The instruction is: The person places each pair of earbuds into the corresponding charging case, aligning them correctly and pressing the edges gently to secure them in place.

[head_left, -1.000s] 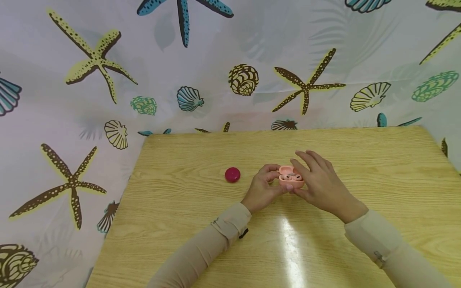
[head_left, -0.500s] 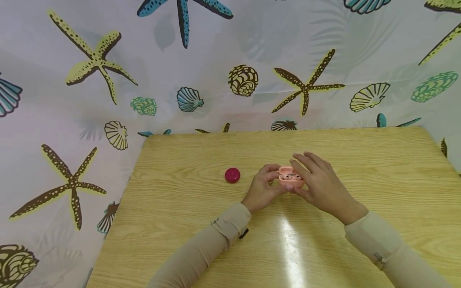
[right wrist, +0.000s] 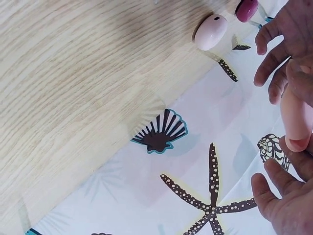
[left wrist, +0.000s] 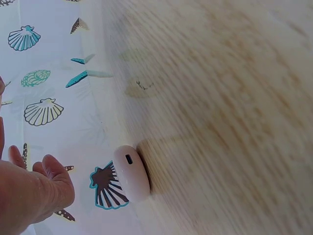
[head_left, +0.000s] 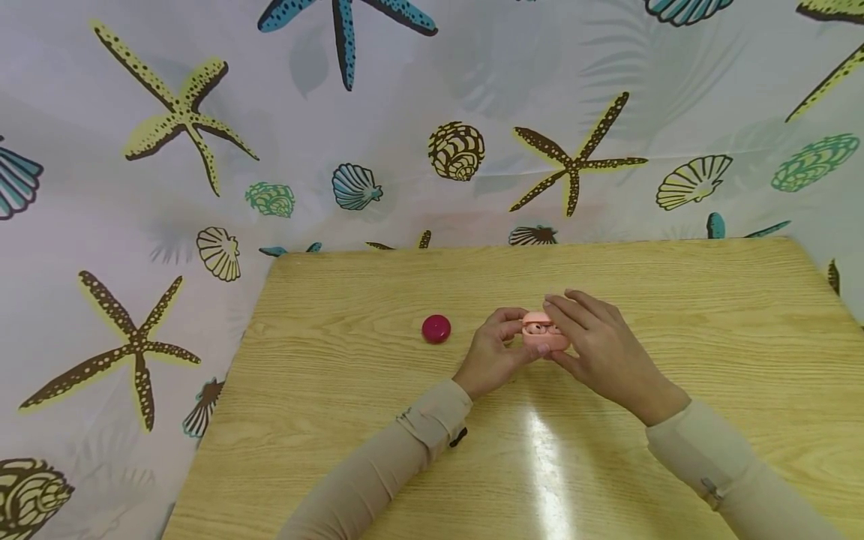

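A pink earbud case point(head_left: 540, 334) is held just above the middle of the wooden table point(head_left: 351, 420). My left hand point(head_left: 496, 352) grips its left end between thumb and fingers. My right hand point(head_left: 594, 341) pinches it too, fingers curled over the lid and thumb under the front. The lid is nearly down, and the earbuds show through the gap. In the right wrist view the same case point(right wrist: 296, 120) sits between fingers of both hands. The left wrist view shows only part of my left hand point(left wrist: 34, 196).
A small round magenta case point(head_left: 436, 328) lies on the table left of my hands; the right wrist view shows it too point(right wrist: 246, 9). Both wrist views show a pale oval case point(left wrist: 131, 172) point(right wrist: 210, 32) with a small port. A sea-print cloth point(head_left: 202, 150) surrounds the table.
My right hand's fingers have come down from above the open case onto its lid, which has swung nearly closed. The left hand and the magenta case have not moved.
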`<action>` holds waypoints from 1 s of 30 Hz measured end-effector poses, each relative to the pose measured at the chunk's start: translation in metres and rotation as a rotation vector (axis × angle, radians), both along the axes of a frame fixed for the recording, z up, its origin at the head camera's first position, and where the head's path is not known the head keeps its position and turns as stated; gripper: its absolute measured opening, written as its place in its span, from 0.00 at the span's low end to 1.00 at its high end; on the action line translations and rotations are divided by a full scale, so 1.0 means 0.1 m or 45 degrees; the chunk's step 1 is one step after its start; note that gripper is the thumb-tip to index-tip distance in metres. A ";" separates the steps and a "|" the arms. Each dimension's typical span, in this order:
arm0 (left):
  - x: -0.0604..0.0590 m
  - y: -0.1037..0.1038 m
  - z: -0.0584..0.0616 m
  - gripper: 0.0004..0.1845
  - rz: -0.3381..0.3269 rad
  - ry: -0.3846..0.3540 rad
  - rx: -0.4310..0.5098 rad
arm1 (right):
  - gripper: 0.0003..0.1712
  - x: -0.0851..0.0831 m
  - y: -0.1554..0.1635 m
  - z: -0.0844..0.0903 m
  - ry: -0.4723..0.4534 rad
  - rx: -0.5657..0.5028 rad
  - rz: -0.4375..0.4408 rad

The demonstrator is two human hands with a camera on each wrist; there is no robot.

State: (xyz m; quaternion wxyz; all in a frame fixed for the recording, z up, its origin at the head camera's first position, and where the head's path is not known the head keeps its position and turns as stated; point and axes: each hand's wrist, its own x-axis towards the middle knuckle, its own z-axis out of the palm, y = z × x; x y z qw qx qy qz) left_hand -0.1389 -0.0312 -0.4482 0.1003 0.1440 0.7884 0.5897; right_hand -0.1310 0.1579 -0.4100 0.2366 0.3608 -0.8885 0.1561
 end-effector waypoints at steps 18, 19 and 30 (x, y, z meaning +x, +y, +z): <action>0.00 -0.01 0.02 0.15 0.027 0.016 0.015 | 0.30 0.02 -0.02 -0.05 0.112 -0.041 0.065; 0.00 0.00 0.02 0.15 0.027 0.013 0.015 | 0.31 0.02 -0.02 -0.05 0.113 -0.048 0.069; -0.01 -0.01 0.01 0.15 0.027 -0.004 0.042 | 0.41 0.00 -0.03 -0.08 0.143 -0.114 0.046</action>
